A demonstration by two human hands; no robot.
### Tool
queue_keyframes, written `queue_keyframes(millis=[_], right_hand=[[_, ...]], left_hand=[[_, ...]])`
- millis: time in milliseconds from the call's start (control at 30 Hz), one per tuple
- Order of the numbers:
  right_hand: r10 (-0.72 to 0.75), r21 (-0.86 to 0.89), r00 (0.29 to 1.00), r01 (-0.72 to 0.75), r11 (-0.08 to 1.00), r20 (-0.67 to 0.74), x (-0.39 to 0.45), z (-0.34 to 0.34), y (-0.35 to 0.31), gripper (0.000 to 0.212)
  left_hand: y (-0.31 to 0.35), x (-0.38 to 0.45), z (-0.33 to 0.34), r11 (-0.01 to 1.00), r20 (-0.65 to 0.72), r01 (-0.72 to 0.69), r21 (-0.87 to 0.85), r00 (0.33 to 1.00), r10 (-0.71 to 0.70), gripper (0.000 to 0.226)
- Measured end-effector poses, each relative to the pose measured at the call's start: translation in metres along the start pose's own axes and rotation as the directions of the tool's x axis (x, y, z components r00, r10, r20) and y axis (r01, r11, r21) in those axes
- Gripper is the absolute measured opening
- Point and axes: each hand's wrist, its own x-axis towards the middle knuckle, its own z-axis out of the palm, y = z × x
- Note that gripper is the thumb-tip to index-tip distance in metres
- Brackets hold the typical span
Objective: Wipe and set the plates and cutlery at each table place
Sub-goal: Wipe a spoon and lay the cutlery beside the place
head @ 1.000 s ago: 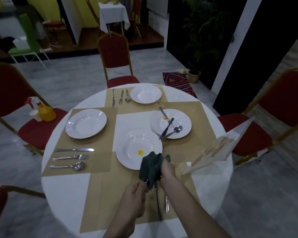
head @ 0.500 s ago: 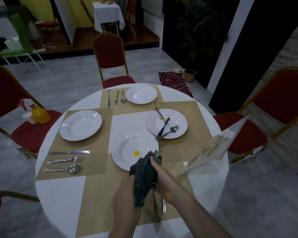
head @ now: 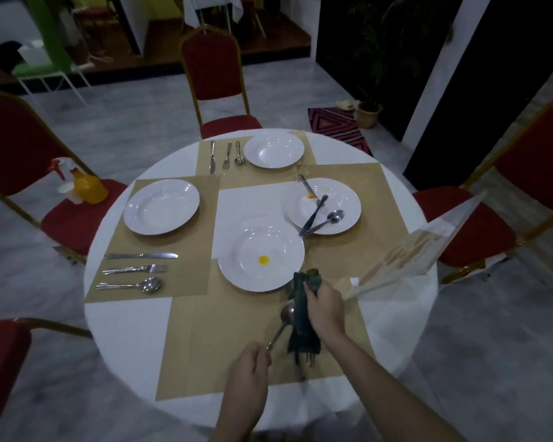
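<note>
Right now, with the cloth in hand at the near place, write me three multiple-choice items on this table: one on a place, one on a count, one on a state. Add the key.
1. Where is the spray bottle?
A. on the table
B. on the seat of the left chair
C. on the floor

2. How many white plates are on the table?
A. three
B. four
C. five

3. What state is the nearest plate in?
A. marked by a yellow spot
B. covered by the cloth
C. stacked on another plate

Key:
1 B, the bottle stands on the red seat.
2 B, four plates lie on the mats.
3 A, a yellow spot shows near its middle, while the right hand holds the dark cloth beside it and the left hand holds a spoon.
</note>
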Motion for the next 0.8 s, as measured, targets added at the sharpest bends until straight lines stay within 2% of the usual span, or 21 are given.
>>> queue_keyframes(millis=[67,133,233,300,400,567,800], right_hand=[[-0.096,-0.124,0.994,0.102,0.987,0.051,0.006,-0.011,0.004,0.024],[-0.108,-0.107,0.972,0.132,0.985,0.21,0.005,-0.017,0.011,0.018],[-0.01,0.13,0.955,-0.03,0.991,0.297,-0.009,-0.023,0.026,0.017],[0.104,0.289,0.944,-0.199,0.936,0.312,-0.02,-0.031,0.038,0.022],[0.207,0.413,0.93,-0.325,0.851,0.305,-0.033,-0.045,0.061,0.027],[0.244,0.424,0.95,-0.306,0.852,0.195,-0.05,-0.069,0.095,0.012],[0.268,0.472,0.95,-0.312,0.825,0.16,-0.061,-0.087,0.119,0.015]], left_hand=[[-0.02,0.004,-0.009,0.995,-0.064,0.036,-0.088,0.997,-0.041,0.034],[-0.032,0.014,-0.014,0.98,-0.075,0.105,-0.17,0.99,-0.119,0.032],[-0.033,0.029,-0.002,0.975,0.036,0.167,-0.148,0.986,-0.163,0.023],[-0.029,0.038,0.014,0.978,0.138,0.173,-0.116,0.978,-0.156,0.023],[-0.02,0.046,0.039,0.989,0.23,0.121,-0.08,0.968,-0.1,0.022],[-0.013,0.065,0.085,0.999,0.347,0.017,0.046,0.937,-0.032,0.025],[-0.027,0.075,0.123,0.973,0.341,-0.011,0.23,0.937,-0.07,0.028]])
